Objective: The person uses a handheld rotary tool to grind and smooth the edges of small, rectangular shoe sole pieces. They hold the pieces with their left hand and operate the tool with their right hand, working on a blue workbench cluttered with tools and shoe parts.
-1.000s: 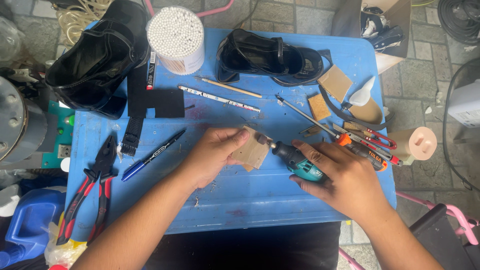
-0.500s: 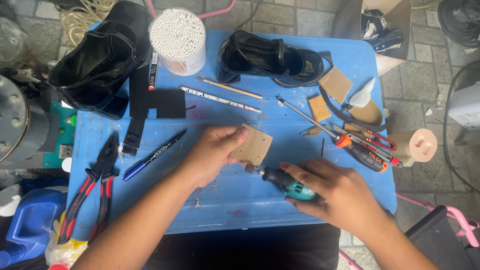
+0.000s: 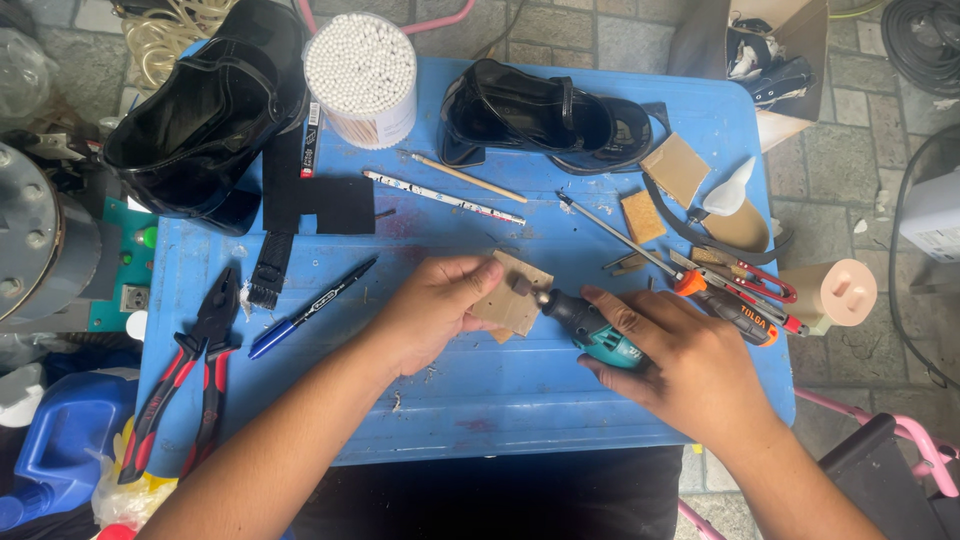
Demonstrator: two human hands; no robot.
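Note:
My left hand (image 3: 428, 312) pinches a small tan piece of board (image 3: 512, 294) flat over the blue table (image 3: 470, 400), thumb on top. My right hand (image 3: 680, 365) grips a teal and black rotary tool (image 3: 590, 325), whose tip touches the right edge of the tan piece. Both hands sit near the table's middle, close to its front half.
Two black shoes (image 3: 205, 110) (image 3: 545, 115), a tub of cotton swabs (image 3: 362, 75), pencils (image 3: 445, 197), a blue pen (image 3: 310, 308), red-handled pliers (image 3: 190, 375), screwdrivers (image 3: 735, 305) and tan scraps (image 3: 676, 168) lie around. A blue jug (image 3: 55, 450) stands off the left edge.
My right hand has moved the rotary tool up and left, from lying apart from the tan piece to its tip meeting the piece's edge. My left hand stays on the piece.

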